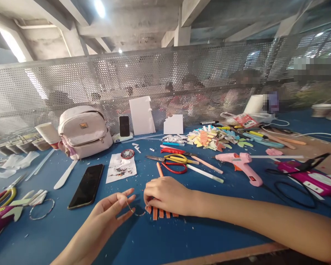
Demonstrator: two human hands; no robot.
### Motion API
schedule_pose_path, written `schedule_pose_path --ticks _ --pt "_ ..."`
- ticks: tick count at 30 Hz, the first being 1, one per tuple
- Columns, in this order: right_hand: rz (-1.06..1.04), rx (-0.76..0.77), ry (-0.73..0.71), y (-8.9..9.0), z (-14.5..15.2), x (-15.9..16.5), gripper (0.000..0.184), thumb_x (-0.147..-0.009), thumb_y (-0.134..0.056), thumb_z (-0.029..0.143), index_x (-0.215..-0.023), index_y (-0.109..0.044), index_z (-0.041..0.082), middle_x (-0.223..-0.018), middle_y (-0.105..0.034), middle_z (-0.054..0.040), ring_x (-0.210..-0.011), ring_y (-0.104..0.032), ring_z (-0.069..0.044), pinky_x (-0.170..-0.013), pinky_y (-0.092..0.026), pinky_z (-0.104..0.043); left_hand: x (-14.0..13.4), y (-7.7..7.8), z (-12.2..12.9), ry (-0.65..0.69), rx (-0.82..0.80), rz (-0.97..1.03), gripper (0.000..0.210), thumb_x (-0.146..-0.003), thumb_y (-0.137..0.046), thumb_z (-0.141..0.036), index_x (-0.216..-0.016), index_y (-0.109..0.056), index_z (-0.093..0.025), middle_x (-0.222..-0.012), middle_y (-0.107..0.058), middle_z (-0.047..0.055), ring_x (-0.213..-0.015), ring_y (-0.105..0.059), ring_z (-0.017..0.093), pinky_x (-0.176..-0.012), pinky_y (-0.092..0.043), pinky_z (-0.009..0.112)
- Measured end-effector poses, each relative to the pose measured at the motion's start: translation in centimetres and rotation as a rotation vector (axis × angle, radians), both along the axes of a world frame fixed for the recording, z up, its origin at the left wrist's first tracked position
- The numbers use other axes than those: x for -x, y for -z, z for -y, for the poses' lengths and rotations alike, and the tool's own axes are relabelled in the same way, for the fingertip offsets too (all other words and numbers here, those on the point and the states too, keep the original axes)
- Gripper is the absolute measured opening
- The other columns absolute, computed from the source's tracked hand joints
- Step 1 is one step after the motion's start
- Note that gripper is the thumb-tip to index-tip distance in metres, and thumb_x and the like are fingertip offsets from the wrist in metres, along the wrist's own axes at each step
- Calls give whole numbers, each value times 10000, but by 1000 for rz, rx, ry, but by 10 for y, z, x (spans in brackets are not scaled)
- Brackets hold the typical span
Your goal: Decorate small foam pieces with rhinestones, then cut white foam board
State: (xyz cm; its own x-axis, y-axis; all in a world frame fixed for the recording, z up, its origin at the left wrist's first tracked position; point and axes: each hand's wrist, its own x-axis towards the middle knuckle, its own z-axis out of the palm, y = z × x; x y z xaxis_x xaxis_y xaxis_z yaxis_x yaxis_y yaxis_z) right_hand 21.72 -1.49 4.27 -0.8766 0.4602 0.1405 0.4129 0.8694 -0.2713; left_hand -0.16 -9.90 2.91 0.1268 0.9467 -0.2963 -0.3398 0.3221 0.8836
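Note:
A thin beaded string hangs in a curve between my two hands. My left hand pinches one part of it between thumb and forefinger, other fingers loosely spread. My right hand is closed, knuckles up, and the string's other end runs to its fingertips, which are partly hidden. Short orange strips lie in a row on the blue table just under my right hand. Beyond lies a white paper with small dark beads and a round red-rimmed dish. A similar beaded loop rests at left.
A dark phone lies beyond my left hand. Scissors, pens and a pink glue gun lie beyond my right hand. Farther back are a heap of coloured paper pieces, a pale backpack and a perforated metal screen.

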Motion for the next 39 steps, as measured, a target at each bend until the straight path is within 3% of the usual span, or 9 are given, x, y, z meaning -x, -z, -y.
schedule_pose_path --ticks 7,13,20,28,39 --pt "156 -324 -103 -3 1 5 130 -965 -595 145 -841 -629 163 -842 -669 -21 -755 -575 -168 -629 -365 -302 -1 10 4 4 108 172 243 -752 -861 -361 -855 -772 -159 -1278 -723 155 -1353 -536 357 -1141 -436 508" --pt "187 -520 -177 -2 8 7 168 -935 -543 54 -807 -588 154 -812 -624 -47 -742 -532 -187 -588 -307 -326 -3 9 6 48 151 247 232 -742 -876 -323 -836 -780 -134 -1224 -749 168 -1293 -594 358 -1155 -420 476" --pt "149 -679 -216 4 12 8 196 -953 -487 72 -793 -576 144 -767 -578 -49 -706 -507 -194 -563 -287 -324 -2 13 8 66 176 313 176 -786 -844 -270 -821 -771 -114 -1197 -757 180 -1290 -601 338 -1161 -398 463" --pt "84 -715 -259 7 12 9 246 -963 -446 64 -767 -570 146 -760 -571 -47 -683 -497 -193 -555 -273 -323 -6 14 9 67 148 323 170 -777 -849 -276 -816 -781 -125 -1131 -780 171 -1239 -643 333 -1183 -345 494" --pt "105 -489 -178 11 6 -7 171 -955 -548 116 -794 -570 167 -849 -626 -25 -717 -503 -173 -593 -302 -316 -20 7 15 41 157 334 168 -806 -820 -280 -799 -775 -118 -1212 -742 207 -1318 -576 335 -1212 -300 450"
